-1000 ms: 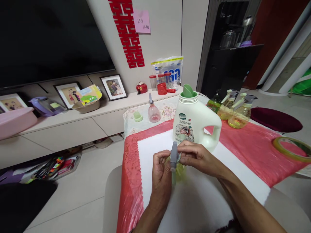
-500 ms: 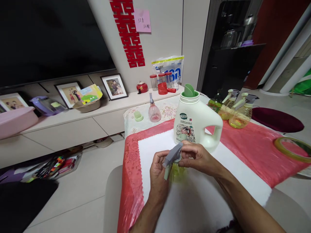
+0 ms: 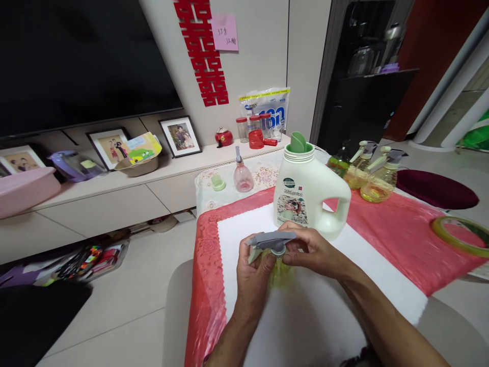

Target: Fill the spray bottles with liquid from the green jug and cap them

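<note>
A grey trigger spray head (image 3: 272,238) with a pale green lever sits at the mouth of a clear spray bottle (image 3: 280,275) holding yellow liquid. My left hand (image 3: 254,272) is closed about the nozzle side, its thumb near the collar. On the other side my right hand (image 3: 315,251) pinches the head and collar, fingers bent. Both hands hide much of the bottle's neck. Just behind them stands a large pale green detergent jug (image 3: 305,188) with a handle. Its mouth is uncapped, and a green spout (image 3: 299,141) sticks up inside.
At the back left are a pink spray bottle (image 3: 243,177) and a green cap (image 3: 218,182). Several filled spray bottles (image 3: 380,176) stand back right. A tape roll (image 3: 458,235) lies on the red plastic cover (image 3: 393,239). White paper (image 3: 244,219) lies beneath my hands.
The spray head has turned from pointing diagonally to lying crosswise, nozzle to the left. My left thumb has come round to the front near the collar. The jug has not moved.
</note>
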`<state>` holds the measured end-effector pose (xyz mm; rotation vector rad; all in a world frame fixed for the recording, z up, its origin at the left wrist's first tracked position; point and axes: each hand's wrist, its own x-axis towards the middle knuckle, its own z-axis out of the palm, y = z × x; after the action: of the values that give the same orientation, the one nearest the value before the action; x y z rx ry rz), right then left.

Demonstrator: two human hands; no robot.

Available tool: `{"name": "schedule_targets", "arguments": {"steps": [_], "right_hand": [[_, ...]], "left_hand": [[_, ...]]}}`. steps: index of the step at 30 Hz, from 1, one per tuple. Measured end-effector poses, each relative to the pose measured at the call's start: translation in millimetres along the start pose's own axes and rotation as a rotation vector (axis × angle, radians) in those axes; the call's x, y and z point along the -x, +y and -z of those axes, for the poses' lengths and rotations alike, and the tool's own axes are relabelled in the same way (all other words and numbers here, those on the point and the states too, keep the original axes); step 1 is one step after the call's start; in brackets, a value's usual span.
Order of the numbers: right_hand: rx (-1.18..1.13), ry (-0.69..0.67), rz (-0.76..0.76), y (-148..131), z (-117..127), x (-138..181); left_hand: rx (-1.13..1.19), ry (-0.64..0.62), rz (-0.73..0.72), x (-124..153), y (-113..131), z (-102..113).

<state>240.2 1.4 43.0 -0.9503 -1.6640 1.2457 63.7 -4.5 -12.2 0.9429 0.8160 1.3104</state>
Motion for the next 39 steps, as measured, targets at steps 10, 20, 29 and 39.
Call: {"name": "schedule_targets", "arguments": {"steps": [10,20,29,39], "right_hand": [[-0.008,0.1,-0.028,4.0,-9.6,-3.2],[0.081,-0.011,0.007,0.8,0.6,0.1],[0.091,0.04,-0.037,1.1,-3.9,0.1],[0.077,0.094,-0.007,3.0,-7.0,-0.2]], "left_hand": [[0.055,-0.015,-0.047,-2.7,3.9,-5.5],[0.032,-0.006,-0.055,-3.0,6.7,-7.2],[0.019,-0.012,-0.06,-1.0,7.7,-7.4],[0.059,-0.041,-0.11,2.5,3.4,-4.3]]}}
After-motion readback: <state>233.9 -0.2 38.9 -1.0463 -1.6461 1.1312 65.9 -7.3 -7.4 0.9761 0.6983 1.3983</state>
